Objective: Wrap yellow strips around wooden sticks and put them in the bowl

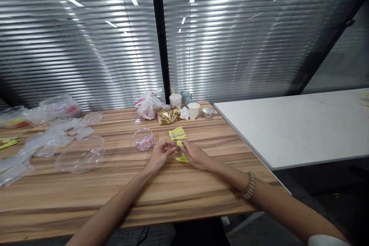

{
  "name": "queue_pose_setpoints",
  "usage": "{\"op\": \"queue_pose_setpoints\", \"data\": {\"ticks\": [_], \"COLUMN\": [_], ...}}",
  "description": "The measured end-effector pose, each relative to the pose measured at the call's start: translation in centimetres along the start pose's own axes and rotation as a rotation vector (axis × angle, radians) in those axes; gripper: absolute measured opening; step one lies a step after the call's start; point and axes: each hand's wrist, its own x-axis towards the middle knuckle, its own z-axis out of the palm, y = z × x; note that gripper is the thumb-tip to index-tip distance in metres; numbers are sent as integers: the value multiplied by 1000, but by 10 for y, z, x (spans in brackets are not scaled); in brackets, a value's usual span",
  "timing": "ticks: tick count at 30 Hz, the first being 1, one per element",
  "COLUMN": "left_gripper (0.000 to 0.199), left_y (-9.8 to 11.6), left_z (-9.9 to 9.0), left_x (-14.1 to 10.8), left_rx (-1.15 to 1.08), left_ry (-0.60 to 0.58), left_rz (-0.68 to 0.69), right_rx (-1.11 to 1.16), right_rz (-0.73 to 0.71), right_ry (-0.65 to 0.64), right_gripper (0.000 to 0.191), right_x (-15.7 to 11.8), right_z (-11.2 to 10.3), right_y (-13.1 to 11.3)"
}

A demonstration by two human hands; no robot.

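While my left grip (161, 154) and right grip (196, 155) sit close together over the wooden tabletop (86, 200), fingers curled in and tips nearly touching, I honestly can't tell from this shot whether either one is clenched on anything. A small yellow-green strip (180, 143) sits right at my right fingertips (184, 147), another yellow-green strip (182, 158) lies partly under that grip, and a little pile of yellow-green strips (177, 133) sits just past my hands. They look flat and soft, with paler streaks on some.

Just left of the pile, a round clear plastic bowl (143, 139) holds a heap of tiny pink and white bits, too small to make out. Further left there's a bigger clear plastic bowl (80, 155), then a spread of loose clear plastic bags (49, 142).

Behind my hands are a gold foil bag (168, 115), a white plastic bag (148, 104) with red print I can't read, a white paper cup (193, 110), a white tub (175, 100) and a small metal tin (208, 112). I've got a beaded bracelet (250, 185) on my right wrist.
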Motion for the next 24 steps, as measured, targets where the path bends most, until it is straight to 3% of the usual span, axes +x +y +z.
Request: {"op": "queue_pose_setpoints", "data": {"ticks": [3,7,24], "left_gripper": [34,24,15], "left_y": [-2,-1,-4], "left_z": [0,-1,-1], "left_x": [1,0,-2], "left_rx": [-17,91,186], "left_ry": [17,40,-46], "left_rz": [16,67,138], "right_rx": [13,26,-57], "right_rz": [0,0,-11], "right_ry": [13,27,-1], "right_gripper": [21,21,21], "right_x": [-1,-1,-1], "right_z": [0,0,-1], "right_y": [-2,-1,0]}}
